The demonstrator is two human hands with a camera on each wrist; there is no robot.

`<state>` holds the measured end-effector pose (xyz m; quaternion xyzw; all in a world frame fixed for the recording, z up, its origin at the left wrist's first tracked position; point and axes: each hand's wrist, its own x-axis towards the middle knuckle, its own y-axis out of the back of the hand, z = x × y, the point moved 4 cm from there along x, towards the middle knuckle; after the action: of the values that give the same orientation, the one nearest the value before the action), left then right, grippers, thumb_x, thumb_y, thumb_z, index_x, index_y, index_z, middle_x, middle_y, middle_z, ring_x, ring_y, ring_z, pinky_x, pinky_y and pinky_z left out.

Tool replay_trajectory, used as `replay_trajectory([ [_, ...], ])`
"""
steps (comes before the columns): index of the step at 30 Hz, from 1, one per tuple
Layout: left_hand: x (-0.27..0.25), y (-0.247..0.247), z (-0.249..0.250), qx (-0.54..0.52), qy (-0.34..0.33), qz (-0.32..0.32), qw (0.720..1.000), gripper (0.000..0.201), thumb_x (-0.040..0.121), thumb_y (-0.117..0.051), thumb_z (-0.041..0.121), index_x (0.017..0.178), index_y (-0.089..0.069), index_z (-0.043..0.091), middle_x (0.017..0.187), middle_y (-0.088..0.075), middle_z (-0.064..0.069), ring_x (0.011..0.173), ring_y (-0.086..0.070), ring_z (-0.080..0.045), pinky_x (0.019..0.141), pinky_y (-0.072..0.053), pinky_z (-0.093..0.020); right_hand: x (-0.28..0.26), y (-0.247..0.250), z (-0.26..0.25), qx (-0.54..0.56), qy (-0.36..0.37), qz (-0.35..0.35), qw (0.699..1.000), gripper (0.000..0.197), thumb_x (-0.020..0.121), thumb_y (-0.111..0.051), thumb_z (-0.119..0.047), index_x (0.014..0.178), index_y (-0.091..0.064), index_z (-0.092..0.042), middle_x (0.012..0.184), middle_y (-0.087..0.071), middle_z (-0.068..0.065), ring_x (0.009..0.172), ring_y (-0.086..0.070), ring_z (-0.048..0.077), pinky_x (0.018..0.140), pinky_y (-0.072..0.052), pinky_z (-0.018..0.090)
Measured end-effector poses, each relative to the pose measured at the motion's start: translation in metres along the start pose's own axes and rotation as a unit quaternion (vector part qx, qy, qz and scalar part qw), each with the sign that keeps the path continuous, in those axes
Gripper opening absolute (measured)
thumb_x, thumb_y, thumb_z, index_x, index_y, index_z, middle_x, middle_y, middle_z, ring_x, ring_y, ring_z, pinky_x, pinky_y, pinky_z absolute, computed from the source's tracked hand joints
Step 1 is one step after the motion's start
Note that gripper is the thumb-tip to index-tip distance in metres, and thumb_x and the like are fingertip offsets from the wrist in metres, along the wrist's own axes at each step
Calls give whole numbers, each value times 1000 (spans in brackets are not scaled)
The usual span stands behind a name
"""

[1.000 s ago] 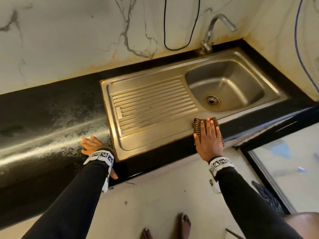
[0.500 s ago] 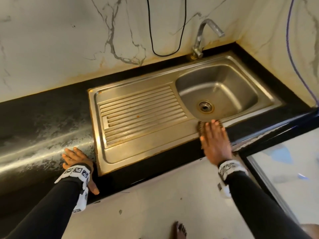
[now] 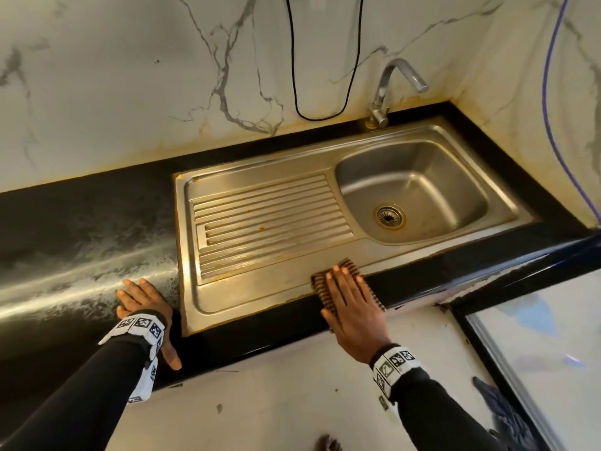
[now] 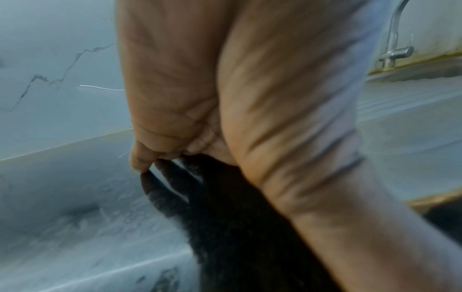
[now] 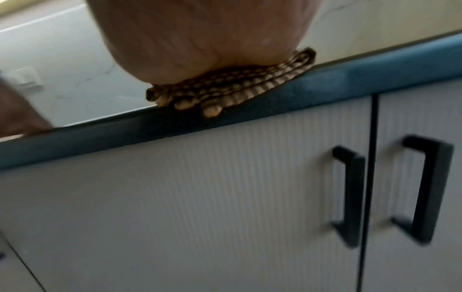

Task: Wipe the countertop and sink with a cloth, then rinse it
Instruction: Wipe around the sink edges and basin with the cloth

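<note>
A brown checked cloth (image 3: 322, 284) lies on the front rim of the steel sink (image 3: 292, 288) where it meets the black countertop (image 3: 81, 229). My right hand (image 3: 351, 297) lies flat on the cloth with straight fingers, pressing it down. From below, the cloth (image 5: 225, 89) shows folded under the heel of that hand at the counter's front edge. My left hand (image 3: 143, 297) rests flat on the countertop just left of the sink, thumb hanging over the front edge. The left hand (image 4: 225, 89) fills the left wrist view, its fingertips on the glossy counter.
The sink has a ribbed drainboard (image 3: 270, 222) on the left and a basin with a drain (image 3: 389, 216) on the right. A tap (image 3: 387, 92) stands behind the basin. A black cable (image 3: 322, 117) hangs on the marble wall. Cabinet doors with black handles (image 5: 350, 195) are below.
My right hand slid the cloth along the sink's front rim, ending nearer the drainboard side. The left hand stayed flat on the counter while the head view shifted.
</note>
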<state>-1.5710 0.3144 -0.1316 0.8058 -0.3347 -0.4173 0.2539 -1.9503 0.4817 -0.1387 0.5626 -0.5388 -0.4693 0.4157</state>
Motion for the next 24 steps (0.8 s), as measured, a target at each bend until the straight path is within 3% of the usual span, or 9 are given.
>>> replay_trajectory([
  [3,3,0,-1,-32,3,20,999,172,48,-101,47,151,24,-11,160,21,-38,154,4,-51,125,-17,-53,7,6,32,-13,0,5,1000,68,105,-21,-56,162,-6,-22,169,3,-2,157,7,15,127,0,41],
  [6,2,0,-2,8,-20,-10,1000,192,26,-101,59,145,30,-15,157,23,-41,152,6,-53,126,-15,-55,6,19,104,8,-171,32,985,71,101,1,-60,162,-5,-24,170,4,-1,157,6,17,128,0,44],
  [8,4,0,-4,-1,-22,-21,1000,192,28,-100,61,143,33,-15,154,28,-44,152,8,-55,126,-13,-57,4,18,107,7,-233,31,972,74,100,6,-60,162,-1,-21,169,9,3,156,11,19,128,-1,47],
  [10,8,0,-4,-36,-24,-2,999,182,41,-100,57,146,32,-12,151,32,-44,152,9,-54,125,-12,-57,7,10,66,5,-231,36,972,68,103,-4,-54,162,3,-20,168,12,5,155,12,22,127,-2,49],
  [15,6,0,-7,-51,-35,-39,997,192,29,-101,60,141,35,-16,151,29,-47,148,12,-59,124,-9,-62,9,-34,-149,81,-90,49,991,63,106,-22,-43,162,-8,-18,170,2,8,157,6,26,127,-4,49],
  [18,16,-9,-10,-142,-71,3,987,159,61,-96,47,151,21,-13,159,19,-41,150,10,-56,125,-10,-61,18,-62,-272,92,-8,12,996,65,106,-22,-40,162,-4,-12,169,6,11,156,13,29,126,-4,54],
  [20,25,-11,-17,-201,-126,52,970,124,84,-81,32,158,11,-5,163,15,-34,152,8,-53,123,-7,-61,27,-67,-305,83,3,7,997,65,106,-21,-38,161,-3,-9,169,5,14,155,13,31,125,-5,55],
  [22,25,-14,-22,-167,-142,48,974,146,73,-89,41,155,22,-5,160,21,-38,151,12,-55,122,-2,-62,32,-71,-302,73,17,0,997,66,106,-21,-39,161,-2,-9,169,5,14,156,12,31,126,-1,54],
  [24,20,-19,-27,-89,-171,13,981,182,40,-98,62,147,33,-7,153,29,-44,147,19,-59,120,1,-65,46,-70,-293,48,49,-21,997,68,105,-22,-43,162,-5,-9,169,0,15,157,5,31,126,-4,52],
])
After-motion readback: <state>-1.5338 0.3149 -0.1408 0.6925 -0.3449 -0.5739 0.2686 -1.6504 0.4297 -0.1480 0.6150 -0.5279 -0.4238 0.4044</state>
